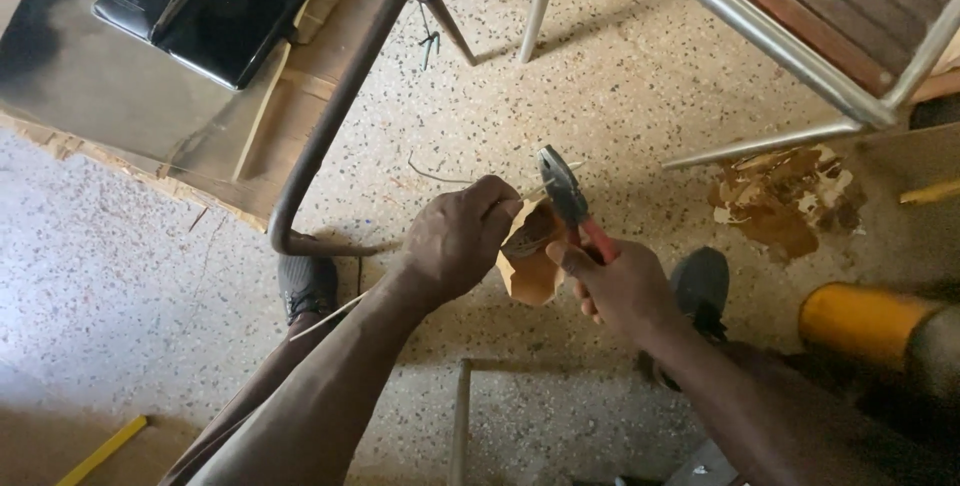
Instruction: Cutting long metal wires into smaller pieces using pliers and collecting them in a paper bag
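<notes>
My left hand (pixel 458 238) is closed around a small tan piece of wood or leather (pixel 530 266) with thin wire wound on it, holding it above the speckled floor. My right hand (pixel 620 288) grips the red handles of a pair of steel pliers (pixel 566 196). The plier jaws point up and away, just above the tan piece and close to the left hand's fingertips. A thin stick runs along under my left forearm. Both of my shoes (pixel 306 286) rest on the floor below the hands.
A bent brown metal tube (pixel 330 116) frames a worn board with a black case (pixel 215 6) on it at upper left. A metal-legged slatted chair (pixel 800 16) stands upper right. Torn brown scraps (pixel 790 201), a yellow cylinder (pixel 860 321) and loose wire (pixel 430 46) lie around.
</notes>
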